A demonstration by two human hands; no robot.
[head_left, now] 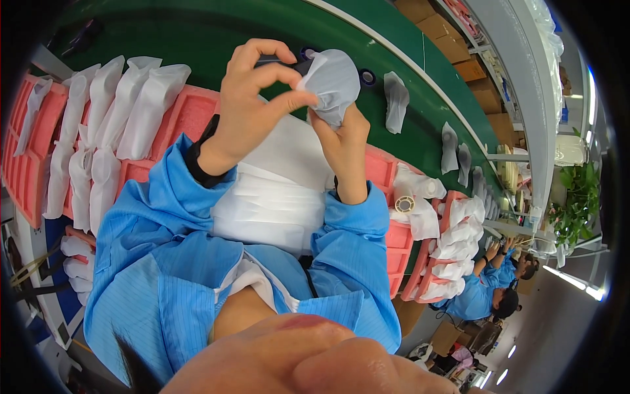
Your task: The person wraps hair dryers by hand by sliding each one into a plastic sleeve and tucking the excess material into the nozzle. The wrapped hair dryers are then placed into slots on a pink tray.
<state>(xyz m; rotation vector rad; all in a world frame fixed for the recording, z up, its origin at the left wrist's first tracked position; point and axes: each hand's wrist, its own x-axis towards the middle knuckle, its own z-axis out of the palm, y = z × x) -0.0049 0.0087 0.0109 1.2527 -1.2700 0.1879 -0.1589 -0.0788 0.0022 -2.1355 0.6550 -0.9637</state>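
Observation:
A rounded thing in a thin white bag (335, 79) is held up over the green table. My left hand (252, 92) pinches the bag's left edge between thumb and fingers. From below and the right, my right hand (344, 141) grips the same bag, its fingers mostly hidden behind it. Something dark shows behind my left fingers; its kind cannot be made out. Beneath my hands lies a stack of flat white bags (269, 200). A dark roll-like ring (367, 77) sits on the table just right of the held bag.
Pink trays (190, 121) with several white-wrapped pieces (147, 108) stand at left, and more pink trays (397, 246) at right. Wrapped pieces (396, 102) lie along the green table (262, 23). Two people in blue (482, 289) work farther right. Cardboard boxes (446, 36) fill a shelf beyond.

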